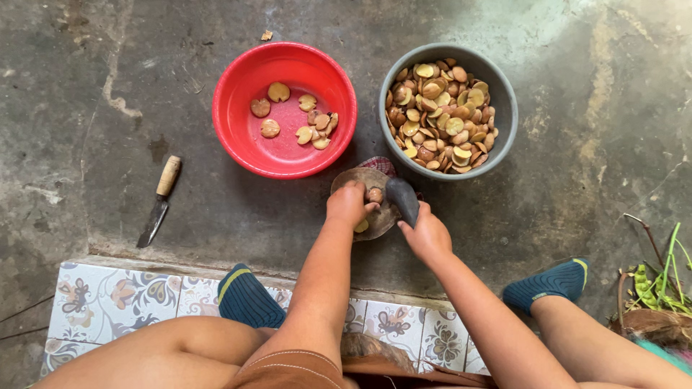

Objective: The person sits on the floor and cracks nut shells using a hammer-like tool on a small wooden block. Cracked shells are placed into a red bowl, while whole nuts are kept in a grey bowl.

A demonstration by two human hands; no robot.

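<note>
- Seen from above, seated on a patterned tile step (122, 299), bare knees and dark blue socks (249, 299) at the edge of a rough concrete floor (238, 216).
- Left hand (348, 204) curled down over a small round brown seed (375, 194), fingertips pinning it on a flat round wooden block (360, 180); clamped on the seed, as far as can be told.
- Right hand (427, 234) closed tight around the handle of a dark stone-like tool (402, 199), its broad blunt end raised just beside the seed and touching or almost touching the block; which of the two, impossible to tell.
- Hands close together, nearly meeting over the block.
- A yellowish sliver (361, 225) visible under the left hand at the block's near edge.
- Scrap of red checked cloth (380, 165) peeking from under the block's far side.
- Red plastic bowl (238, 137) just beyond the block to the left, holding a thin scatter of pale halved seeds (315, 130).
- Grey bowl (504, 108) just beyond the block to the right, heaped almost to the rim with halved seeds, cut faces yellow and skins brown (441, 115).
- The two bowls standing side by side, nearly touching.
- Small knife (159, 202) with a light wooden handle and dark blade lying on the floor well to the left, apart from both hands.
- Green stems and pods (659, 284) in a brown basket at the right edge.
</note>
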